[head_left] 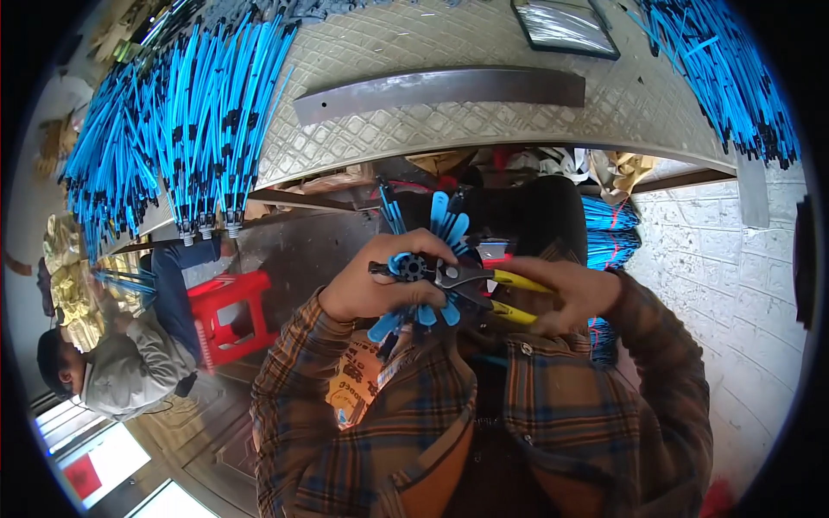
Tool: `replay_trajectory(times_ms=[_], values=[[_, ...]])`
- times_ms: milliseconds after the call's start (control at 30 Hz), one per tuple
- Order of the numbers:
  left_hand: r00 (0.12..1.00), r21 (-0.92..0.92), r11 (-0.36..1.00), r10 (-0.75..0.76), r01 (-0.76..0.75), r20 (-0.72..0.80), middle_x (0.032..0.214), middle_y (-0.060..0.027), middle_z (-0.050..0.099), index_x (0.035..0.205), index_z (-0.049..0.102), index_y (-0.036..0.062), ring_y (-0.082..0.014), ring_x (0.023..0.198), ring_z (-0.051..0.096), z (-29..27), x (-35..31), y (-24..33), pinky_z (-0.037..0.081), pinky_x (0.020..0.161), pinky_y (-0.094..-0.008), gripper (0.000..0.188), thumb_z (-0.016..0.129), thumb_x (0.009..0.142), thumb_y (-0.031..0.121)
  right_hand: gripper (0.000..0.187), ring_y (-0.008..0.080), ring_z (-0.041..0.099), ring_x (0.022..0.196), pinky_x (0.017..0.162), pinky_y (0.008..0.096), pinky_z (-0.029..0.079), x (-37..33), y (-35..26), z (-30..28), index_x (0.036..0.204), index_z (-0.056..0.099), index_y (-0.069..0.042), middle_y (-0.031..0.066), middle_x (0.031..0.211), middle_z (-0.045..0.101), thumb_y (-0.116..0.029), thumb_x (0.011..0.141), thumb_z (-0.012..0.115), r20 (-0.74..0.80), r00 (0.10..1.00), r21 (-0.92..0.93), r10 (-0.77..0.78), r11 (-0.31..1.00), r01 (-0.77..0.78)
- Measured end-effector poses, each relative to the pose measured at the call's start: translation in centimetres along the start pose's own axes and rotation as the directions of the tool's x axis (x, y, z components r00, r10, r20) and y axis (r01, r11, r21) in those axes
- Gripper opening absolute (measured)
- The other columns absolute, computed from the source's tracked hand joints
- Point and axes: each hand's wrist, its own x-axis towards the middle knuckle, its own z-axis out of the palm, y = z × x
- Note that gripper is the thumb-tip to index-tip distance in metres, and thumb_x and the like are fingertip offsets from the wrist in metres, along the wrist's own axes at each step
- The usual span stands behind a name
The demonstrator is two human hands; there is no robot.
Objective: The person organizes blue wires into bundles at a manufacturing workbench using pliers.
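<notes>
My left hand (pixel 367 274) is wrapped round a blue and black piece. At its middle is a round black toothed hub (pixel 413 267), with blue flat-ended arms (pixel 439 207) fanning out above and below my fingers. In my right hand (pixel 570 293) is a pair of pliers (pixel 516 312) with yellow handles, held slightly spread. The metal jaws of the pliers reach the hub beside my left fingertips; whether they grip anything is hidden there.
A table (pixel 449 43) with a patterned cover lies ahead, bearing a grey metal bar (pixel 440 93), a framed pane (pixel 566 26) and blue rod bundles (pixel 216 112) at both sides. A red stool (pixel 231 315) and another person (pixel 142 367) are at left; a white brick wall (pixel 717 285) is at right.
</notes>
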Motion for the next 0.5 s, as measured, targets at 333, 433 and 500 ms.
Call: replay_trajectory(times_ms=[333, 433, 500], values=[[0.993, 0.028, 0.994, -0.103, 0.101, 0.063, 0.089, -0.006, 0.06, 0.101, 0.058, 0.0023, -0.0131, 0.083, 0.058, 0.0, 0.5, 0.2, 0.045, 0.072, -0.0272, 0.037, 0.073, 0.067, 0.004, 0.061, 0.0092, 0.056, 0.069, 0.057, 0.0229, 0.046, 0.4, 2.9, 1.5, 0.121, 0.042, 0.001, 0.0096, 0.102, 0.054, -0.033, 0.078, 0.067, 0.285, 0.957, 0.793, 0.063, 0.545, -0.272], [0.993, 0.021, 0.995, -0.095, 0.094, 0.065, 0.088, -0.006, 0.06, 0.102, 0.058, 0.0025, -0.0133, 0.082, 0.058, 0.1, 0.2, 0.1, 0.045, 0.072, -0.0272, 0.038, 0.073, 0.067, 0.005, 0.056, 0.0093, 0.056, 0.07, 0.057, 0.023, 0.046, -0.4, -0.6, 0.7, 0.121, 0.043, 0.001, 0.01, 0.102, 0.054, -0.03, 0.08, 0.066, 0.162, 0.985, 0.574, 0.062, 0.806, -0.145], [0.99, -0.032, 0.99, -0.14, 0.14, 0.006, 0.086, -0.0064, 0.061, 0.102, 0.058, 0.0025, -0.0137, 0.081, 0.058, 0.2, 0.2, 0.0, 0.045, 0.072, -0.0272, 0.039, 0.074, 0.067, 0.006, 0.054, 0.0096, 0.056, 0.072, 0.059, 0.0232, 0.046, -0.5, -2.4, 0.0, 0.12, 0.044, 0.002, 0.0096, 0.1, 0.054, -0.029, 0.081, 0.065, -0.048, 0.99, 0.106, 0.132, 0.986, -0.126]])
